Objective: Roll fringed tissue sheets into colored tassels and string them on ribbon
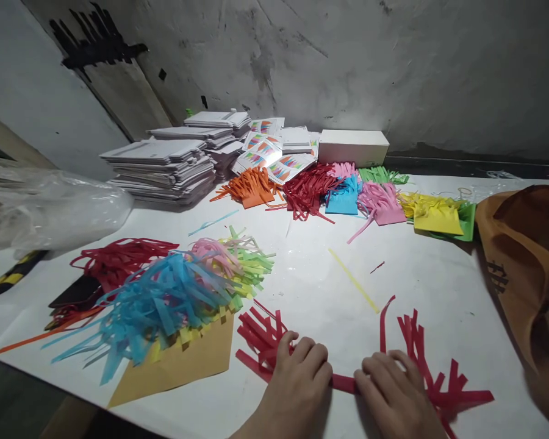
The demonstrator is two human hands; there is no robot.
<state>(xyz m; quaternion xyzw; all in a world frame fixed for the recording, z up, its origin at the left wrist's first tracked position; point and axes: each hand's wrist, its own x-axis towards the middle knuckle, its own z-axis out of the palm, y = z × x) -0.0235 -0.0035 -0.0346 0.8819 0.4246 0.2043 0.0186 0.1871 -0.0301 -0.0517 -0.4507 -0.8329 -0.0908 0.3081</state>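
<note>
A red fringed paper tassel (343, 383) lies across the near part of the white table, with cut strips fanning out at both ends. My left hand (302, 372) is closed over its left part, and my right hand (391, 387) closes over its right part. A short flat band of red paper shows between the two hands. My fingers hide the rest of the middle. Left of my left hand, a heap of blue paper fringe (165, 292) rests partly on a brown paper sheet (187, 366).
Behind lie folded fringes, including orange (256, 189), dark red (308, 189) and yellow (437, 213). Stacked white cards (160, 171) and a white box (353, 146) stand by the wall. Clear plastic (64, 207) sits left, brown cloth (516, 256) right. A yellow strip (353, 279) lies mid-table.
</note>
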